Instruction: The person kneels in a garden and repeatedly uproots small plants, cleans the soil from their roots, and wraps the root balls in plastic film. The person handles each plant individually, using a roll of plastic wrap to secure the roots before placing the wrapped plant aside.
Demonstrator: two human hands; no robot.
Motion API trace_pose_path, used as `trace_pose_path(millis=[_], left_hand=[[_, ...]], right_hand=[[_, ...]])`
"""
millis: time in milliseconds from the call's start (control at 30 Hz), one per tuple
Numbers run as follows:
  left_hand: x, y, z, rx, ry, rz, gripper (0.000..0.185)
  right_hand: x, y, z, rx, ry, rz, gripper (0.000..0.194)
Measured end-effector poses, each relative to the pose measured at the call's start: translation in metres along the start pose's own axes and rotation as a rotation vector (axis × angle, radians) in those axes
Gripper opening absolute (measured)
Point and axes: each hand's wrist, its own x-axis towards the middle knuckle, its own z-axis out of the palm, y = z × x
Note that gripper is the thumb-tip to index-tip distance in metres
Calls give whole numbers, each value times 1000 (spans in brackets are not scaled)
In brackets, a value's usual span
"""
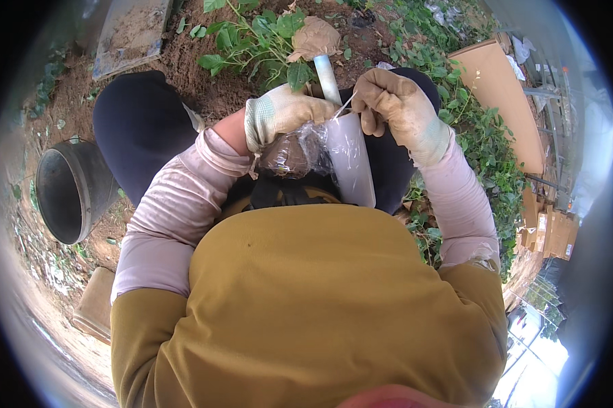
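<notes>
My left hand point(291, 109), in a cream work glove, is closed at the top of a brown clump point(288, 155), apparently soil, wrapped in clear plastic film point(314, 140). Its fingertips reach the upper end of a roll of clear stretch film point(352, 163). The roll leans in my lap, its pale core tube point(327, 79) sticking out at the far end. Between its fingertips my right hand point(396, 104), in a stained matching glove, pinches a thin twisted strand of film point(344, 106), stretched towards the roll. Leafy green stems point(255, 38) extend beyond my left hand; their join to the clump is hidden.
A crumpled brown leaf or paper point(314, 38) lies ahead on bare soil point(199, 66). A dirty board point(130, 33) is at the upper left, a black pipe or pot point(66, 191) beside my left knee. Rightward are green vines point(485, 137), a cardboard sheet point(505, 102) and cardboard boxes point(554, 232).
</notes>
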Motion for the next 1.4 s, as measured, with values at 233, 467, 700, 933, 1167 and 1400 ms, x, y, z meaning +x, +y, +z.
trace_pose_path(millis=[233,467,700,933,1167,1400], left_hand=[[-4,25,12,-187,-35,-18,40],[-21,29,-5,-384,86,232,40],[-26,39,-15,-409,240,274,56],[-34,53,-5,-361,352,279,39],[-36,56,-2,-473,417,278,40],[-36,51,-5,-318,471,185,44]], right_hand=[[27,16,-62,1008,-141,-372,32],[-35,12,-35,238,278,-63,54],[-66,16,7,-39,-128,28,77],[-65,33,24,-81,166,-173,78],[-81,26,19,174,218,-51,84],[-80,30,14,-85,190,0,64]])
